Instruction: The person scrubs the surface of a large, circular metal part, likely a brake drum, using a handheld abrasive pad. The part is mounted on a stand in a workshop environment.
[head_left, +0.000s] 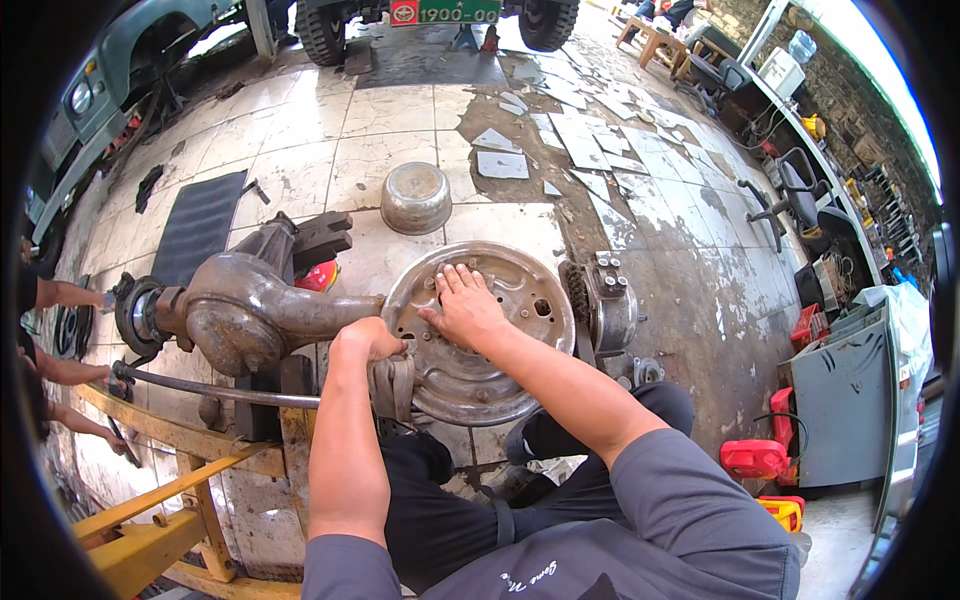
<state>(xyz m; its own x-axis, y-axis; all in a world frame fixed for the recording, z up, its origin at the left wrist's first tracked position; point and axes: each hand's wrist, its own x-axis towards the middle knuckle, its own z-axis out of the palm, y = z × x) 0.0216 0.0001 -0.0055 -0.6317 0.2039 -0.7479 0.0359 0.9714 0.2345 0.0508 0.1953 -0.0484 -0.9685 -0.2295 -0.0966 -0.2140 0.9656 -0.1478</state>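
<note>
A round, worn metal plate with holes and bolts, like a brake backing plate, stands in front of my knees at the end of a rusty axle housing. My right hand lies flat on the plate's upper face, fingers stretched out and holding nothing. At the plate's left edge, my left hand is closed, thumb toward the plate. A greyish rag hangs from beneath it; the fingers curl out of sight.
Beyond the plate sits an upturned metal drum. A hub-like part stands to its right. Yellow metal stand bars lie at left, near a co-worker's hands. Broken tiles cover the far floor. A grey cabinet stands right.
</note>
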